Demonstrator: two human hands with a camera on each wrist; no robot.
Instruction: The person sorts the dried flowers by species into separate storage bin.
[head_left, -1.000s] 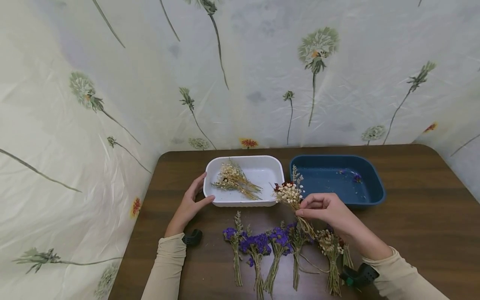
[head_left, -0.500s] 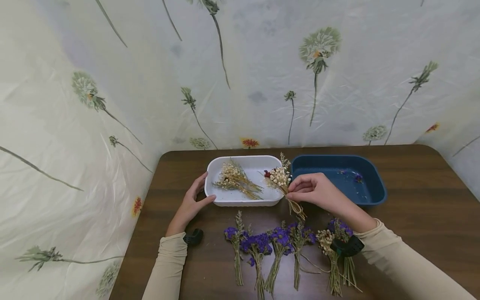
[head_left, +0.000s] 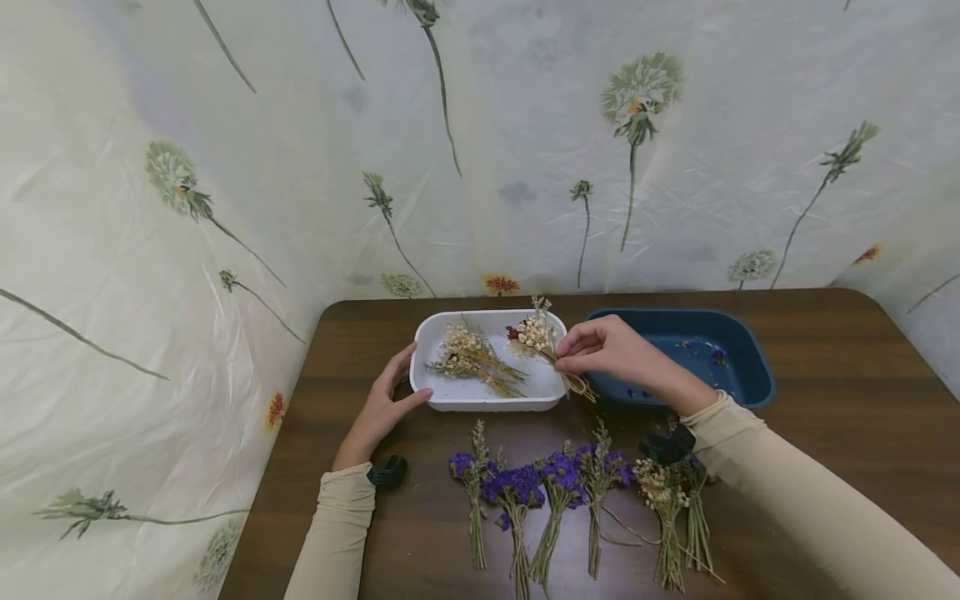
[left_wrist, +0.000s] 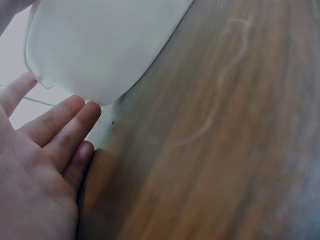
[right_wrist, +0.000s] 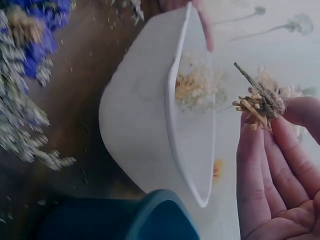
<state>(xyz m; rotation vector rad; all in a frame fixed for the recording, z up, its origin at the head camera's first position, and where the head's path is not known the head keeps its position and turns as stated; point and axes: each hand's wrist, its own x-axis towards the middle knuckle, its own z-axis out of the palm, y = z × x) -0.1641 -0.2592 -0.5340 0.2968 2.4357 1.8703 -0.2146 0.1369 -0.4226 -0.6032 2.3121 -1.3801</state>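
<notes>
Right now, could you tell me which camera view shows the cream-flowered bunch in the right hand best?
The head view: the whole cream-flowered bunch shows there, pinched by the right hand above the white tray. The right wrist view shows only its cut stem ends between the fingertips. The left wrist view does not show it.

The head view looks forward and down from above the near edge of the table (head_left: 825, 392), taking in the white tray (head_left: 435, 367) at mid-distance with the flowered curtain (head_left: 225, 167) behind it. The left wrist view sits low and very near the white tray (left_wrist: 100, 45), facing its outer corner across the tabletop. The right wrist view looks from close by along the white tray (right_wrist: 145, 130), tipped sideways. All three views share that tray.
</notes>
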